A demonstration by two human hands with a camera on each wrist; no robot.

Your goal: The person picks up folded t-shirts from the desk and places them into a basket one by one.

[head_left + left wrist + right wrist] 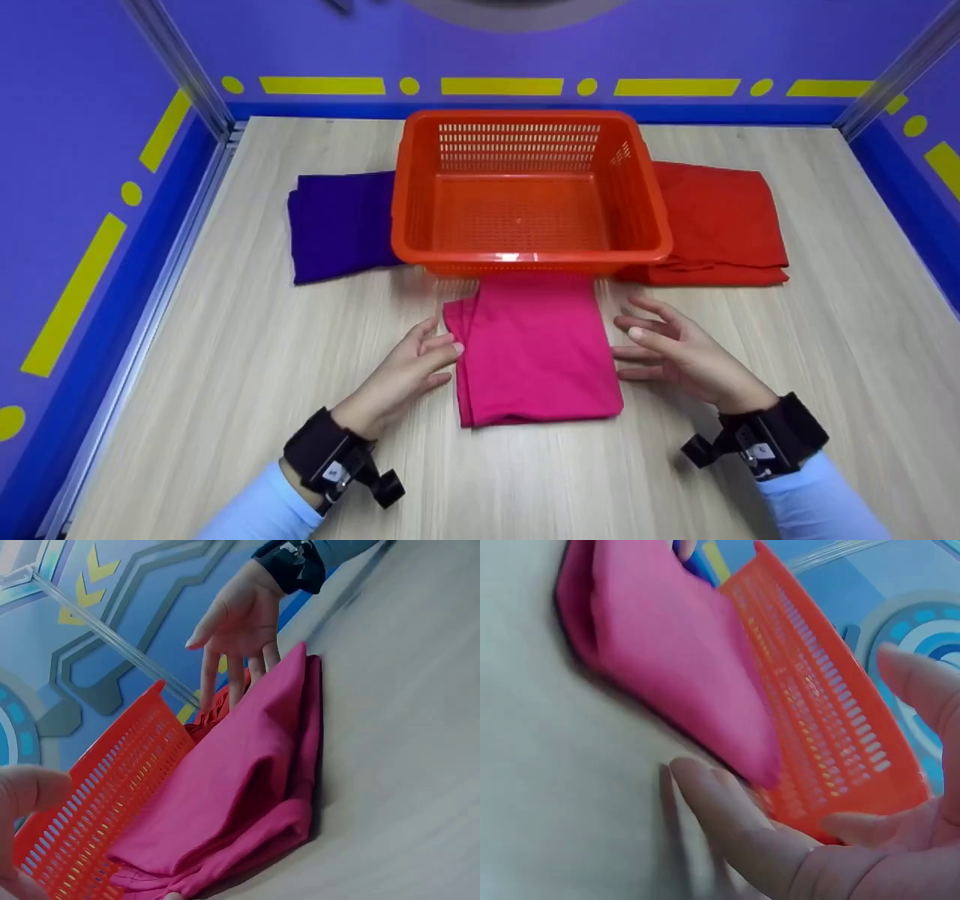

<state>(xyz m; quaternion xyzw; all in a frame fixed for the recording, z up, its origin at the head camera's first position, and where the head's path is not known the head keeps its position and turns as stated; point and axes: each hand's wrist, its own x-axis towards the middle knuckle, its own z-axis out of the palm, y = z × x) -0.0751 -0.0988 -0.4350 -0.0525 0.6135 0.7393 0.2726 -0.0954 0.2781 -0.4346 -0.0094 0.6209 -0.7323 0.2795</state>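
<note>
A folded pink cloth [540, 352] lies flat on the table in front of an orange plastic basket [525, 259], its far edge up against the basket. My left hand [409, 367] is at the cloth's left edge, fingers loosely bent and fingertips right at the fabric. On the opposite side, my right hand [682, 352] has its fingers spread and pointing at the cloth's right edge. Both wrist views show the pink cloth [225, 787] as a thick stack of layers beside the basket's slotted wall [817, 705]. Neither hand grips anything.
A folded dark purple cloth [341, 225] lies left of the basket, partly behind its rim. To the right lies a folded red cloth [720, 225]. Blue panels [67, 187] with yellow marks border the wooden table [225, 360] at the back and sides.
</note>
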